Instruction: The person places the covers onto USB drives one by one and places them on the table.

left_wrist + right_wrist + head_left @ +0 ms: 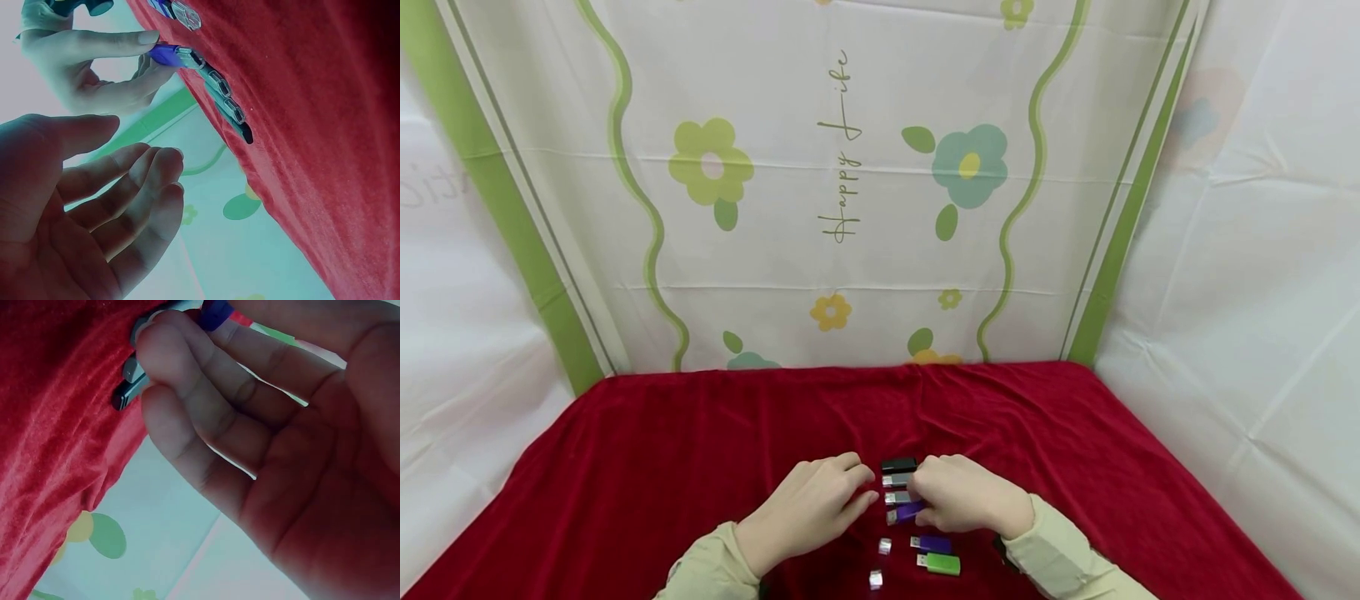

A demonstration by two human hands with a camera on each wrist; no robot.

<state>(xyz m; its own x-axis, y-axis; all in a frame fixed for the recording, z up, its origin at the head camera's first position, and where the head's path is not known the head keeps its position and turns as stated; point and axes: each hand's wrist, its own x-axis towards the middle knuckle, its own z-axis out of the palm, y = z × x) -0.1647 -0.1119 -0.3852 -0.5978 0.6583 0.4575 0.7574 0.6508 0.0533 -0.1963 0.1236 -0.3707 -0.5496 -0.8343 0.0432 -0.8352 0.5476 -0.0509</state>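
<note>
Between thumb and fingers my right hand (966, 493) pinches the end of a purple USB stick (903, 513), low over the red cloth. This stick lines up below two grey USB sticks (896, 481) and a black one (898, 465), all side by side. The left wrist view shows the pinched purple stick (167, 55) at the near end of that row. My left hand (816, 504) hovers just left of the row, fingers loosely bent, nothing in its grasp. Nearer me lie another purple USB stick (934, 544) and a green one (942, 564).
Two small clear caps (884, 546) lie on the cloth left of the nearer sticks. A red velvet cloth (700, 450) covers the table. White printed curtains (872, 167) stand behind it and at both sides.
</note>
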